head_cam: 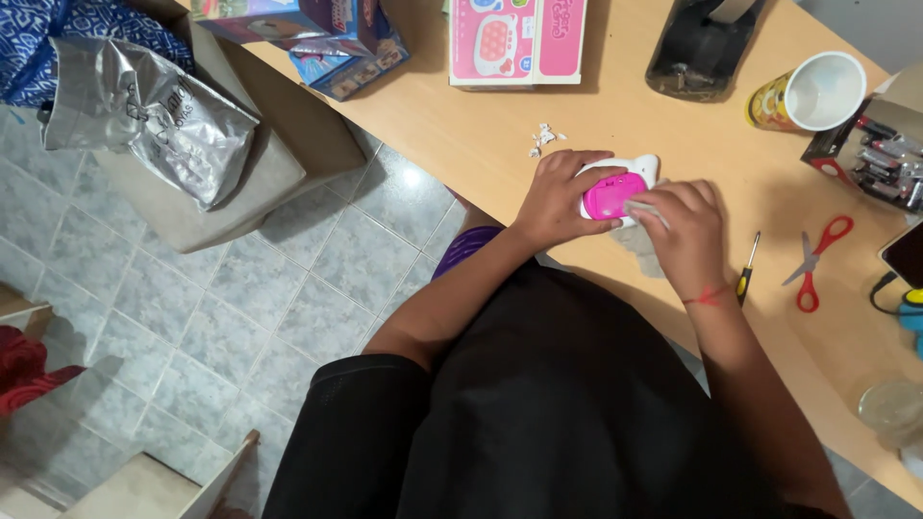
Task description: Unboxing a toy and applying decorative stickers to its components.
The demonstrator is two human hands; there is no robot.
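Pink-and-white toy (pixel 615 192) between both hands, perhaps cloth-wiped.

Both forearms reach forward; the left hand (pixel 556 197) curls, fingers (pixel 577 163) bent over its top, while the right hand (pixel 685 235) presses down just beside them, fingers closed.

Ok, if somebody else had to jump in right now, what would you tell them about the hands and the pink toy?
Left hand grips the pink and white toy on the wooden table.
Right hand presses a pale cloth against the toy's right side.
Nearby: small screwdriver and red scissors to the right, the toy's pink box further back, white scraps beside it.
Done: toy is out of the box.
Left: cannot tell how much is wiped.
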